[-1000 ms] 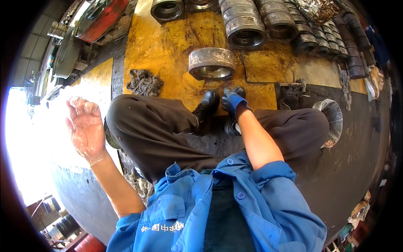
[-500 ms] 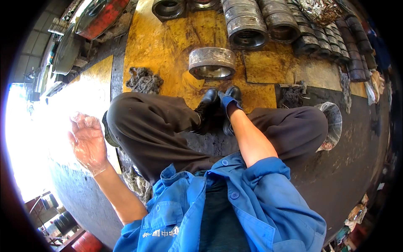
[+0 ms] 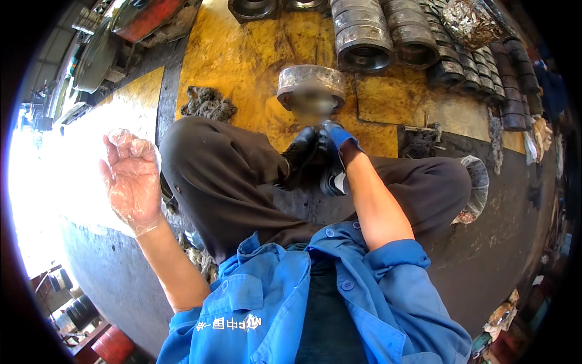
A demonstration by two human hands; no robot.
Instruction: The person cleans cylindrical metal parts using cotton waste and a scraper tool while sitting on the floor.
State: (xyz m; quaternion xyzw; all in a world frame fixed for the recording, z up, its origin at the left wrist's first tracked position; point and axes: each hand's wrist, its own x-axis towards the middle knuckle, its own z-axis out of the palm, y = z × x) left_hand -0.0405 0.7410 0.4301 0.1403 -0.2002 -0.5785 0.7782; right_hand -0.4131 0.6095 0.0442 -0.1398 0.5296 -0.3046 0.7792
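My left hand (image 3: 131,185), in a thin clear plastic glove, is raised to the left of my knee. Its palm faces up and its fingers are loosely curled but apart, with nothing in them. My right hand (image 3: 344,138) wears a blue glove and reaches down between my knees, right at my black boots (image 3: 301,147). Its fingertips are hard to make out there. Just beyond them a thick, worn metal ring (image 3: 311,75) stands on the yellow, oil-stained sheet (image 3: 254,67). A blurred patch hides part of the ring's opening and lower rim.
Rows of stacked metal rings (image 3: 365,45) lie at the far right. A clump of grey fibre (image 3: 207,104) is on the left. Past my right knee sit a hammer (image 3: 435,129) and a clear plastic bag (image 3: 478,188). A red drum-like thing (image 3: 145,21) is far left.
My left hand has risen a little and its fingers have turned slightly. My right hand has shifted slightly beside the boots. The whole view has moved a bit.
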